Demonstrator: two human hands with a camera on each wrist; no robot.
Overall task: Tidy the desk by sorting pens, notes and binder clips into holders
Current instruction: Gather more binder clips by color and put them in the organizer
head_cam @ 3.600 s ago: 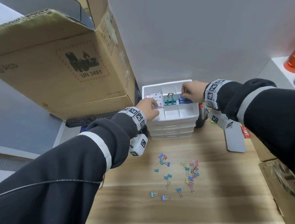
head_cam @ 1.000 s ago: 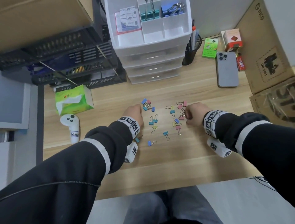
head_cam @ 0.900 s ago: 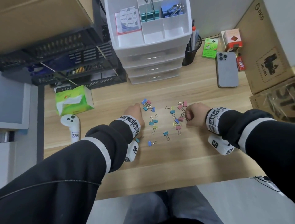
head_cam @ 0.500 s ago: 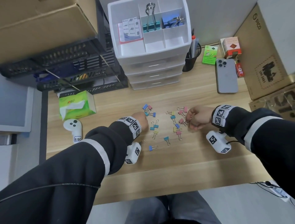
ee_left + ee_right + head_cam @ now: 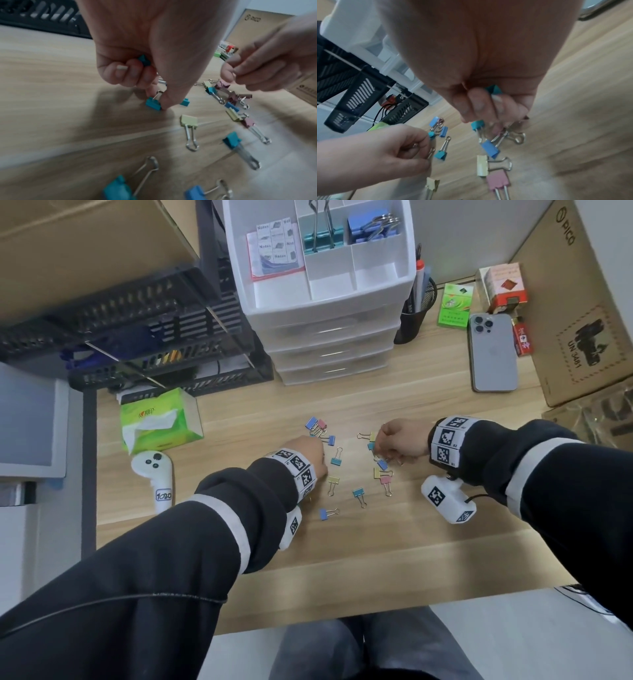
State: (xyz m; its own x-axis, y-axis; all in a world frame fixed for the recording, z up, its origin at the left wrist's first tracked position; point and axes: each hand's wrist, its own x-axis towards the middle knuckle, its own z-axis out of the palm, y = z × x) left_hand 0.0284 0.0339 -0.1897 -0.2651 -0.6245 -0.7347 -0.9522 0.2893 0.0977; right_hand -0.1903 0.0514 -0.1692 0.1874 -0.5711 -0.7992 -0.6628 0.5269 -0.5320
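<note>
Small binder clips (image 5: pixel 358 474) in teal, blue, yellow and pink, each with silver wire handles, lie scattered in the middle of the wooden bench (image 5: pixel 394 542), just in front of the white drawer unit (image 5: pixel 329 313). About fifteen loose ones show; the exact count is unclear where they overlap. The left hand (image 5: pixel 308 451) curls its fingers (image 5: pixel 120 73) around one teal clip (image 5: pixel 145 61) and pinches another on the bench. The right hand (image 5: pixel 402 441) likewise grips a teal clip (image 5: pixel 494 89) in curled fingers (image 5: pixel 479 104).
</note>
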